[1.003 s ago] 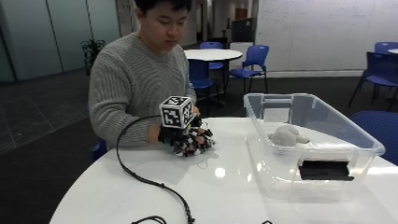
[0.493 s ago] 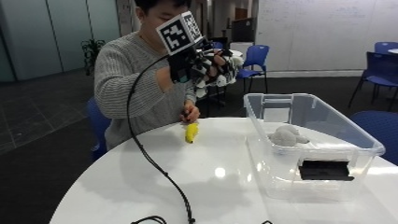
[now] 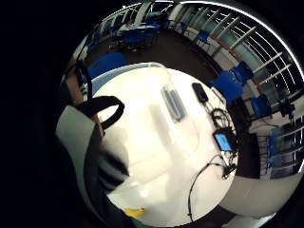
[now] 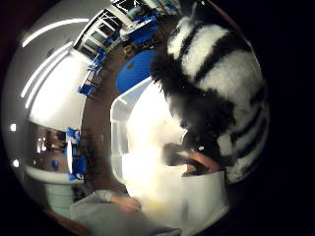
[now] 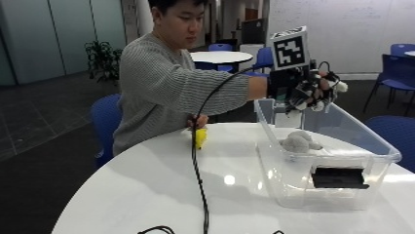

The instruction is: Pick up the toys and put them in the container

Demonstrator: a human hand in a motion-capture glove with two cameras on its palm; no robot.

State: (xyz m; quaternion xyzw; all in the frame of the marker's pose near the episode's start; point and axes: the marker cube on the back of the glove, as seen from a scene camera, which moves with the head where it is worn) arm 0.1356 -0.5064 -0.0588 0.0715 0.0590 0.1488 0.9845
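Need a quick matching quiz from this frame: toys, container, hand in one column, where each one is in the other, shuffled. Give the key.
Column 1
1. striped toy
2. grey toy
3. yellow toy
4. clear container

Column 2
A. on the table by the person's bare hand
B. lying inside the container
C. held in the gloved right hand, above the container
D. standing on the table, open-topped

Pairs: 1-C, 2-B, 3-A, 4-D
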